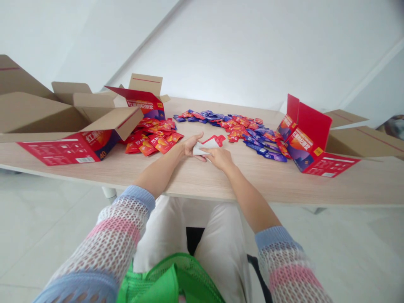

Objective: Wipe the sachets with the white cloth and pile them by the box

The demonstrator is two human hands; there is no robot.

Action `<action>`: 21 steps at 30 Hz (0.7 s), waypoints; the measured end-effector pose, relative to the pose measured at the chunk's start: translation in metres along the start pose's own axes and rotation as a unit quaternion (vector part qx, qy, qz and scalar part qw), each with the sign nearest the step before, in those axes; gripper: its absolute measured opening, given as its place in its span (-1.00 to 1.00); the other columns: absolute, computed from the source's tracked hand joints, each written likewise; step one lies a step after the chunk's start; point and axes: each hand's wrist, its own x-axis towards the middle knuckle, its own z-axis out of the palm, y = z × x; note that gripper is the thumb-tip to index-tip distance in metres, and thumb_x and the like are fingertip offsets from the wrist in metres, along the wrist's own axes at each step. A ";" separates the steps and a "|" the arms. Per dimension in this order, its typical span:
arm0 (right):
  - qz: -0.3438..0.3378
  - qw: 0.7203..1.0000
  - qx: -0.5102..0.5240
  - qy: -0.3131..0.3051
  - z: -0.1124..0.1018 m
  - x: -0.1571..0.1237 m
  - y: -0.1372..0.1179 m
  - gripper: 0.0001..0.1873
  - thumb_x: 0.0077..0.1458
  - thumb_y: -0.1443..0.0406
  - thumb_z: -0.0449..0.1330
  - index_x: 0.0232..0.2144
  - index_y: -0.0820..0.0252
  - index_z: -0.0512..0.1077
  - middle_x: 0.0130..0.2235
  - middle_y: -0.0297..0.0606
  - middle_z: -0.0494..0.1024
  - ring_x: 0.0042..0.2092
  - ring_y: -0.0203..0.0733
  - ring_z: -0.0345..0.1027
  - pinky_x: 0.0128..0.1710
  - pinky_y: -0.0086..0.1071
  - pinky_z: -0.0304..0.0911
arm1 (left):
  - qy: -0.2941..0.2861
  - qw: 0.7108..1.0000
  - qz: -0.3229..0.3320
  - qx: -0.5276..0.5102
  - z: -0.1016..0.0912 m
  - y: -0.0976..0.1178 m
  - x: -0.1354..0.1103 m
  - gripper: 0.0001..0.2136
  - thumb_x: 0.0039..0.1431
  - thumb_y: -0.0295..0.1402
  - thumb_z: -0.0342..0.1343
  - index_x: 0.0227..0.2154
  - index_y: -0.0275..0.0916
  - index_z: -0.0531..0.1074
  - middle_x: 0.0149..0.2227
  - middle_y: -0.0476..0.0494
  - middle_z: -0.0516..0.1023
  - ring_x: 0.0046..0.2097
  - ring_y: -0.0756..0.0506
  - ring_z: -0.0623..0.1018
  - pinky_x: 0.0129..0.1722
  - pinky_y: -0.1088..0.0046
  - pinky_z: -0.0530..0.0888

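Note:
Both my hands meet at the middle of the wooden table (pixel 202 181) on a small flat carton (pixel 208 144), white inside with red flaps. My left hand (pixel 190 146) grips its left side, fingers curled round it. My right hand (pixel 219 156) pinches its near edge from the right. A heap of red sachets (pixel 153 135) lies just left of my hands. A band of blue and red sachets (pixel 240 128) curves across the table behind and to the right.
A large open cardboard box with red print (pixel 72 126) lies on the table's left, a smaller open one (pixel 143 99) behind it. Another open red box (pixel 311 141) lies on the right. A green mesh bag (pixel 164 280) rests on my lap.

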 end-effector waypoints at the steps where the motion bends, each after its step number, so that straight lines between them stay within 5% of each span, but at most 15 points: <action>1: 0.010 1.000 -0.001 0.005 0.000 0.000 0.001 -0.55 0.20 0.03 -0.01 0.14 -0.31 0.23 0.03 -0.35 0.48 0.01 -0.05 0.35 -0.07 -0.27 0.22 | 0.003 1.000 0.000 -0.001 0.001 0.001 0.001 -0.26 0.14 0.22 -0.38 -0.16 -0.35 0.42 -0.17 -0.41 0.55 -0.05 -0.35 0.51 -0.17 -0.03 0.46; 12: 0.109 0.994 -0.010 0.028 0.007 0.007 0.020 -0.53 0.20 -0.03 -0.05 0.13 -0.27 0.26 -0.03 -0.25 0.51 -0.04 -0.04 0.38 -0.10 -0.27 0.23 | 0.016 0.997 -0.059 -0.056 0.007 0.002 0.012 -0.33 0.18 0.19 -0.36 -0.20 -0.29 0.43 -0.25 -0.34 0.58 -0.19 -0.29 0.59 -0.22 0.09 0.51; 21: 0.225 0.974 -0.032 0.008 0.011 0.010 0.041 -0.58 0.20 0.01 -0.03 0.05 -0.16 0.38 -0.08 -0.18 0.53 -0.04 -0.07 0.39 -0.11 -0.27 0.22 | -0.089 0.988 -0.025 -0.126 -0.002 -0.009 0.003 -0.72 0.28 -0.46 -0.11 -0.04 -0.53 0.32 -0.18 -0.45 0.55 -0.08 -0.19 0.56 0.00 0.28 0.40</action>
